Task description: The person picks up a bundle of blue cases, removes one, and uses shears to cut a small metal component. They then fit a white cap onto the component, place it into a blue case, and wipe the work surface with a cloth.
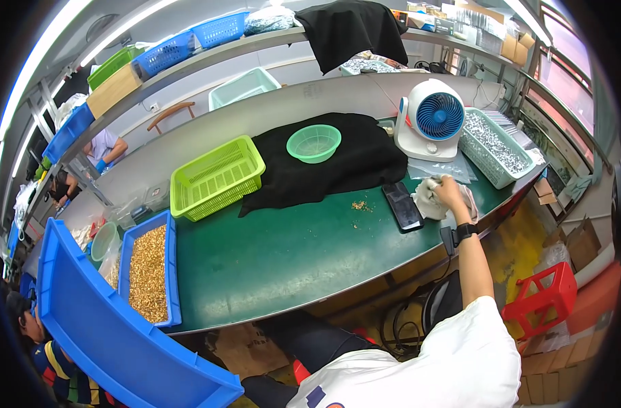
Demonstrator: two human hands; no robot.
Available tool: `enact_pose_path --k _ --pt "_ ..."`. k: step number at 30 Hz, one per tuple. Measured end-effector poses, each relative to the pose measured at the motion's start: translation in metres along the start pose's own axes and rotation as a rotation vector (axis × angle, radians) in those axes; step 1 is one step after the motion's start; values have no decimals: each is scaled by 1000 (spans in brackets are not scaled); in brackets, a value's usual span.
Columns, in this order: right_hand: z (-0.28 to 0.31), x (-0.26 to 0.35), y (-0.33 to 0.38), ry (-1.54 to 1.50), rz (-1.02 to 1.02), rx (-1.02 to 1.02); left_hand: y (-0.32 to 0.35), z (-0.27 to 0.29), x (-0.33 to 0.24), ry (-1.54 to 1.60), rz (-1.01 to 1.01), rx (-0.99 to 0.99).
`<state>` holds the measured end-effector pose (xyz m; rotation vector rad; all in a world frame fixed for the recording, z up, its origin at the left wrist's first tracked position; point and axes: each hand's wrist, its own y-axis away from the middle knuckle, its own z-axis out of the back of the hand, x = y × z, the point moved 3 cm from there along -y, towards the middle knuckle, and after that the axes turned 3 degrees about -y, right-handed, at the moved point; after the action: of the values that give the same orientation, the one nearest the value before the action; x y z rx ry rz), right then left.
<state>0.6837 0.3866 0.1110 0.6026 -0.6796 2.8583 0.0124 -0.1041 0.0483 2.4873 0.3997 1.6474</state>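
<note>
My right hand [448, 190] reaches out over the right end of the green table [290, 251] and grips a crumpled white cloth [425, 198] lying there. A dark watch is on that wrist. A black phone [402, 206] lies flat just left of the cloth. A white desk fan with a blue grille [429, 121] stands just behind the hand. A small scatter of brass bits [360, 205] lies left of the phone. My left hand is out of the picture.
A black cloth [338, 166] carries a round green bowl [314, 143]; a lime basket [215, 177] stands to its left. A blue tray of brass parts [149, 272] and a big blue bin [106, 326] are at the left. A teal basket of silver parts [494, 146] is right of the fan, with a red stool [545, 292] below. Other people work at the far left.
</note>
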Motion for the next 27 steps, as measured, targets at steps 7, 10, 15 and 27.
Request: enact_pose_path --k 7,10,15,27 --pt "-9 7 10 129 -40 -87 23 -2 -40 105 152 28" --pt "8 -2 2 81 17 -339 15 11 2 -452 -246 159" --pt "97 109 25 -492 119 -409 19 -8 33 -1559 -953 330" --pt "-92 558 257 -908 969 407 56 -5 41 -1361 -1190 386"
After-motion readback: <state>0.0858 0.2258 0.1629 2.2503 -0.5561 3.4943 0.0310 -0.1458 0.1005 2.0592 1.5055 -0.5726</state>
